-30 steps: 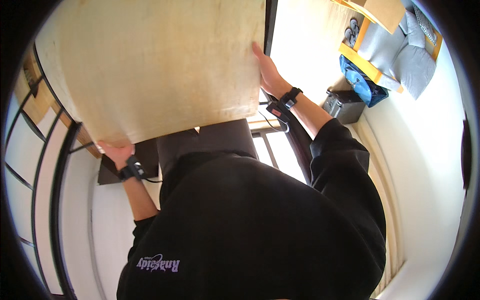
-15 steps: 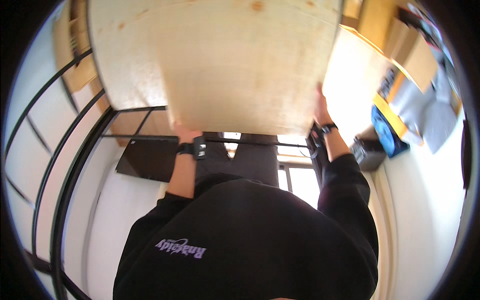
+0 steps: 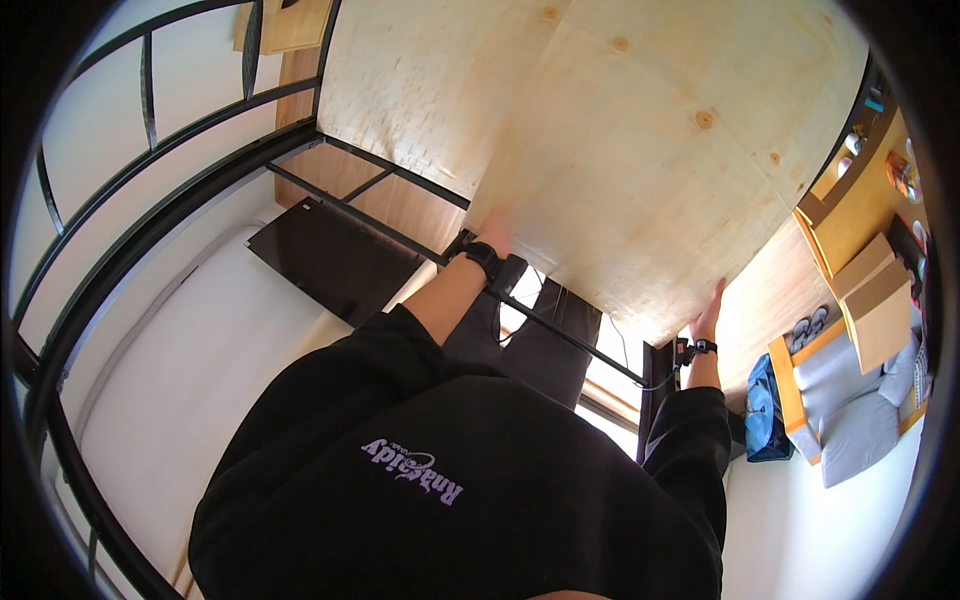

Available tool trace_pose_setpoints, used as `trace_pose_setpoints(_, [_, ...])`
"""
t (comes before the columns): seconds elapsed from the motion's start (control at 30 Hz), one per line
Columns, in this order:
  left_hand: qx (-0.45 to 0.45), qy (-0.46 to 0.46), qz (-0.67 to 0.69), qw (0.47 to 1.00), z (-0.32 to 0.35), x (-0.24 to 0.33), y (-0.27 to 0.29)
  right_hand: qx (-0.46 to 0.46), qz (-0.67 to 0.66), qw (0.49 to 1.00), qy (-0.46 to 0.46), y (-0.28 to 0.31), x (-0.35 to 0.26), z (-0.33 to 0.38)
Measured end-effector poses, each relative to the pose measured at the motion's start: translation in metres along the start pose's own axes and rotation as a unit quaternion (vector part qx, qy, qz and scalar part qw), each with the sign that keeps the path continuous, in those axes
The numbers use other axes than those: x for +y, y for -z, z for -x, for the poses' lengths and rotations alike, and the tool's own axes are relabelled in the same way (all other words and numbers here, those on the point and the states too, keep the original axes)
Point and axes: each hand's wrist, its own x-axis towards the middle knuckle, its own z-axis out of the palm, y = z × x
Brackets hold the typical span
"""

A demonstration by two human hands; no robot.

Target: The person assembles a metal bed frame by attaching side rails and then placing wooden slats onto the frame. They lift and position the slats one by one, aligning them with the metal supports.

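A wide pale plywood board [image 3: 640, 130] with brown knots fills the upper middle of the view and lies over the black metal bed frame [image 3: 400, 232]. My left hand [image 3: 494, 230] is closed on the board's near edge, its fingers partly out of sight. At the board's near right corner, my right hand [image 3: 706, 316] grips the side edge, with one digit pointing up along it and the others hidden. Both wrists wear dark bands.
Black curved rails [image 3: 150, 150] rise on the left beside a white wall. A dark panel [image 3: 335, 262] sits below the frame. Far to the right are a grey cushioned sofa [image 3: 860, 440], a blue bag [image 3: 766, 415], slippers [image 3: 810, 325] and a cardboard box [image 3: 875, 310].
The view has turned, so the board, frame and both hands now appear farther right and tilted. My hands stay at the board's edges, and the left covers less of its corner.
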Motion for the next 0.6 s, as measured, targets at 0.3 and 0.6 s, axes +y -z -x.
trace_pose_setpoints(0.3, [0.244, 0.133, 0.020, 0.961, -0.096, 0.006, 0.040, 0.112, 0.055, 0.992, 0.013, 0.002, 0.026, -0.048])
trace_pose_setpoints(0.6, [0.195, 0.025, 0.109, 0.974, -0.110, -0.011, 0.049, 0.191, 0.154, 0.969, 0.039, 0.000, 0.042, -0.074])
